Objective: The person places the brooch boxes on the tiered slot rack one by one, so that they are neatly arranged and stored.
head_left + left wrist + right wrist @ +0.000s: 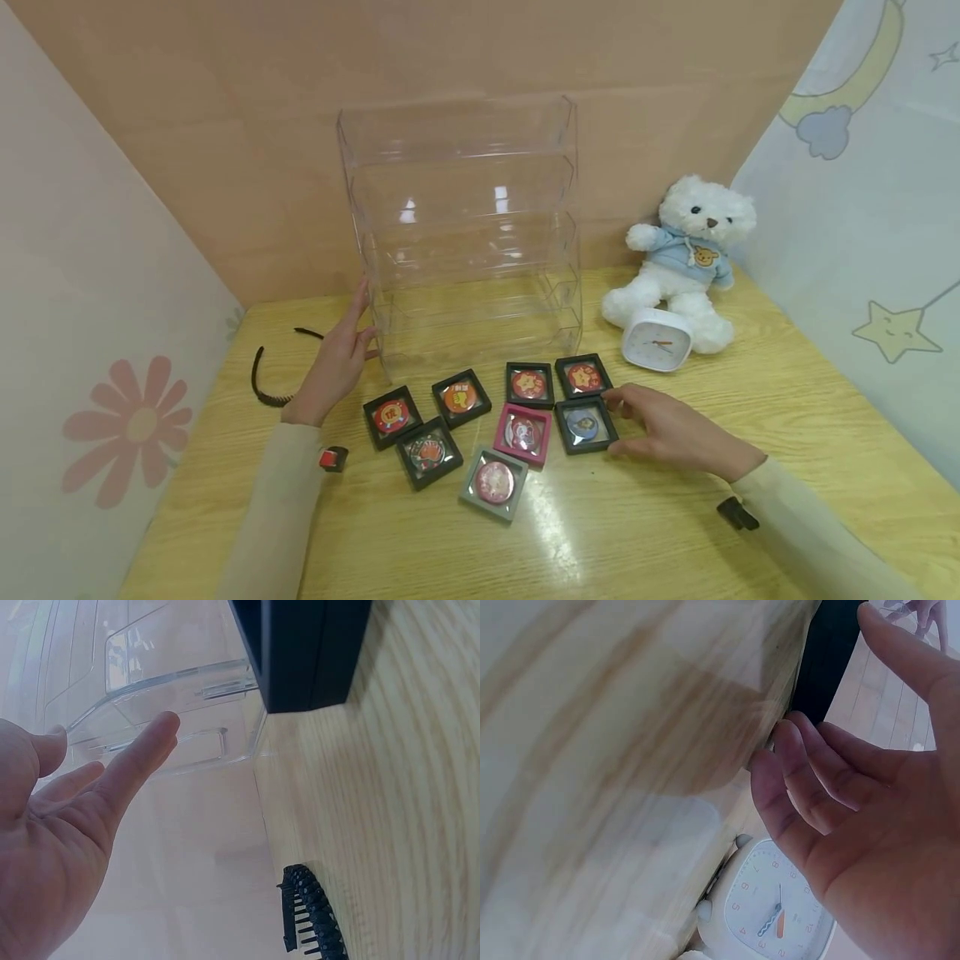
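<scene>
My left hand (335, 367) is at the lower left side of a clear tiered plastic rack (472, 312). Its fingers are extended along the side panel, and the left wrist view shows them spread against the clear plastic. On the right, my right hand (671, 429) reaches a black square frame with a blue round badge (583, 423). Thumb and fingertips are right at its two right-hand corners, the fingers slightly bent. Several more framed badges lie nearby, among them a pink frame (522, 433), a grey frame (494, 483) and a black frame with an orange badge (461, 398).
A white teddy bear (678, 250) in a blue hoodie sits at the back right, with a white alarm clock (657, 340) before its legs. A black toothed headband (272, 399) lies left of my left hand. Fabric-like walls enclose the wooden table (622, 542).
</scene>
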